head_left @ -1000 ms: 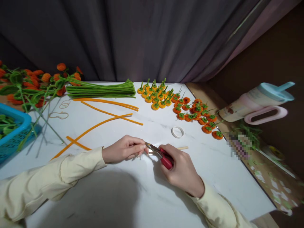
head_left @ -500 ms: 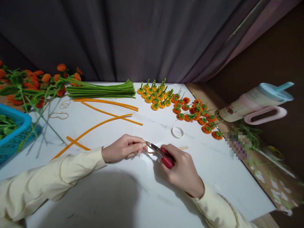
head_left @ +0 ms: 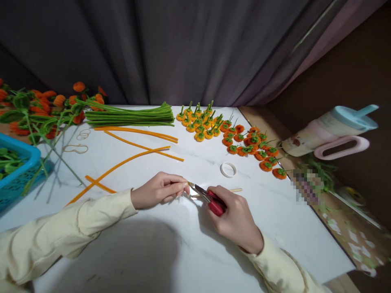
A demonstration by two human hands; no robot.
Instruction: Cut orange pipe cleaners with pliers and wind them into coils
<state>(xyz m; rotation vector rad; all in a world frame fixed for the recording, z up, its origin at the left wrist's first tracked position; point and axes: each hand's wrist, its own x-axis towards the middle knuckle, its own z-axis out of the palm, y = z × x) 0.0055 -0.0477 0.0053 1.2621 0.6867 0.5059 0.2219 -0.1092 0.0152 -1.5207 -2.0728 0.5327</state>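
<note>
My left hand [head_left: 161, 189] is closed in a pinch at the middle of the white table. A small yellowish piece [head_left: 190, 184] pokes out from its fingertips, mostly hidden by them. My right hand [head_left: 240, 217] is wrapped round a pair of red-handled pliers [head_left: 216, 208]. The dark, narrow jaws point left and reach the yellowish piece; whether they grip it I cannot tell. Beneath and behind the pliers lies a thin tan stick [head_left: 236, 190]. A white ring, perhaps a roll of tape [head_left: 228, 169], lies just beyond my right hand.
Orange pipe cleaners [head_left: 128, 161] and a green bundle [head_left: 128, 116] lie at the left back. Yellow flower heads [head_left: 200, 137] and orange ones [head_left: 265, 165] stand beyond. A blue basket [head_left: 21, 183] is at left, a tumbler [head_left: 324, 130] at right.
Almost nothing differs. The pliers and my right hand have shifted very slightly; my left hand keeps its pinch in the same place.
</note>
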